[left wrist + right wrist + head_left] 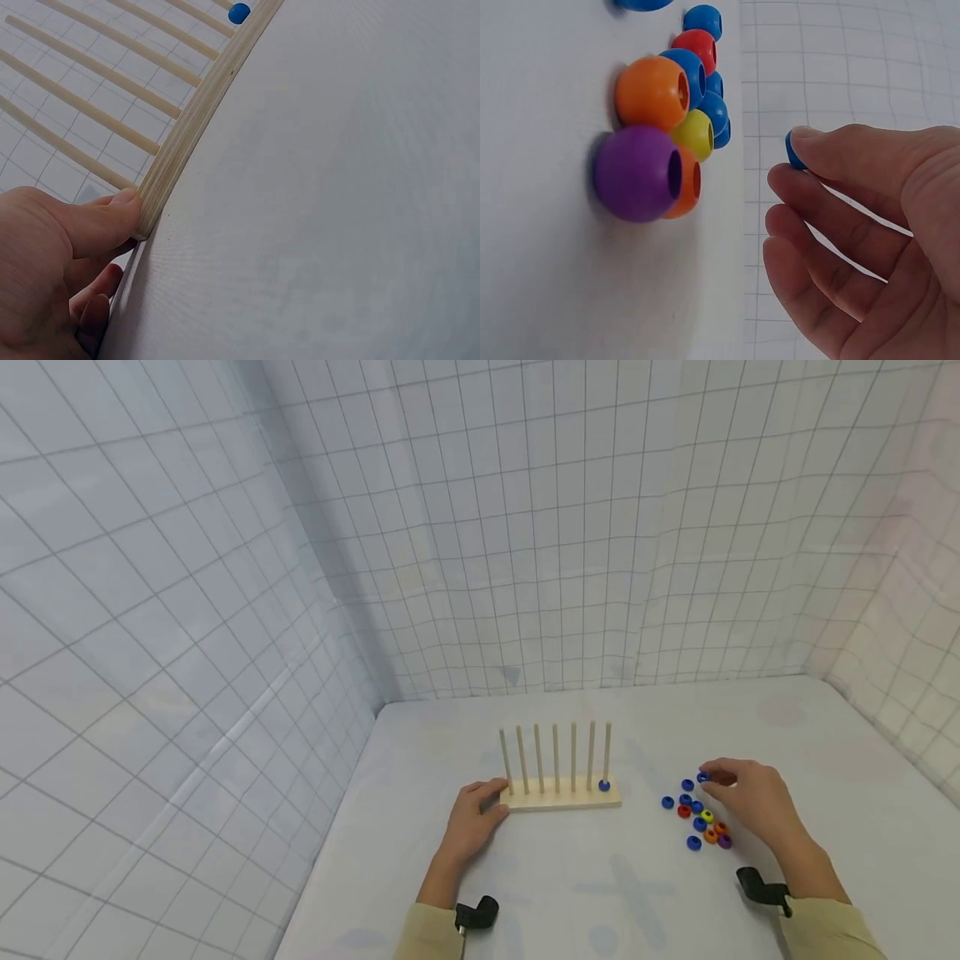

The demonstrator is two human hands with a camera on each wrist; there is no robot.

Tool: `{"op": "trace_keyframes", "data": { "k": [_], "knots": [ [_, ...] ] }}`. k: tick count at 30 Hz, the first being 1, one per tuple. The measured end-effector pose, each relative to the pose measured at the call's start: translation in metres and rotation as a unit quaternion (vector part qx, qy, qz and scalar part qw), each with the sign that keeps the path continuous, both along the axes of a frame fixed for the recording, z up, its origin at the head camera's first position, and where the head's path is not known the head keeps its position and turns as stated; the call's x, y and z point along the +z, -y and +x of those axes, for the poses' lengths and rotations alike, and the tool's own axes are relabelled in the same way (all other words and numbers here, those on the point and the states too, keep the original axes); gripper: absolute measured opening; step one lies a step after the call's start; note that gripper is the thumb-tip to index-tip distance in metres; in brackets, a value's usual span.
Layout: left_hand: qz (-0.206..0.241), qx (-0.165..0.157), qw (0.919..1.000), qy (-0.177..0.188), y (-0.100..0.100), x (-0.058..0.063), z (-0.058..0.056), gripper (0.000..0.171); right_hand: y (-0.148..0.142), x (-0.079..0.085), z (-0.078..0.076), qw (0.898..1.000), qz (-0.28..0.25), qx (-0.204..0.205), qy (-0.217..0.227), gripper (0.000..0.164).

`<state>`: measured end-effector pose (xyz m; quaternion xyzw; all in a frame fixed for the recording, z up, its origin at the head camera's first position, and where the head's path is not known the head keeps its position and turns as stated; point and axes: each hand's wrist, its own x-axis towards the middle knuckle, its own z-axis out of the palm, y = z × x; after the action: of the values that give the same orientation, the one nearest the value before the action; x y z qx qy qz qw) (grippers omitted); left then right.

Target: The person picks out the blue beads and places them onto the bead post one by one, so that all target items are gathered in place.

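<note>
My left hand (470, 818) grips the left end of a pale wooden base (562, 795) that carries a row of several upright pegs (97, 64). In the left wrist view the thumb lies on the end of the base. A blue bead (604, 786) sits at the foot of the rightmost peg. My right hand (753, 797) pinches another blue bead (795, 152) between thumb and index finger, just above the table at the far side of a bead cluster. That cluster holds several blue beads, a red bead (684, 812), a yellow bead (694, 136), two orange beads (652, 93) and a purple bead (636, 174).
The white table (547, 868) carries the wooden base near its middle and the loose beads to its right. White cloth walls (525, 527) with a dark grid stand behind and at both sides. Black wrist mounts (477, 912) sit on both sleeves.
</note>
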<state>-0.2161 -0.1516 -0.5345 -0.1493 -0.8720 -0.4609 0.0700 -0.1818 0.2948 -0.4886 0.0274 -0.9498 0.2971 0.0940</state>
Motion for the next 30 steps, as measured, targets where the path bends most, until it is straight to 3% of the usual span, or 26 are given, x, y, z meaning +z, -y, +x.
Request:
{"op": "trace_keyframes", "data": {
  "k": [7,15,22,30],
  "knots": [
    [-0.006,0.009,0.9999,0.012,0.0,0.003,0.001,0.039,0.008,0.007,0.001,1.0,0.002,-0.002,-0.002,0.03],
    [0.007,-0.001,1.0,0.002,0.001,-0.001,0.0,0.04,0.017,0.014,0.001,1.0,0.002,-0.004,-0.006,0.029],
    [-0.008,0.0,0.9999,-0.01,0.0,-0.003,-0.001,0.039,0.023,0.017,0.0,1.0,0.002,0.002,-0.012,0.028],
    [-0.002,0.006,1.0,0.004,-0.001,0.0,0.002,0.039,0.033,0.023,0.0,1.0,-0.001,0.001,-0.024,0.026]
  ]
}}
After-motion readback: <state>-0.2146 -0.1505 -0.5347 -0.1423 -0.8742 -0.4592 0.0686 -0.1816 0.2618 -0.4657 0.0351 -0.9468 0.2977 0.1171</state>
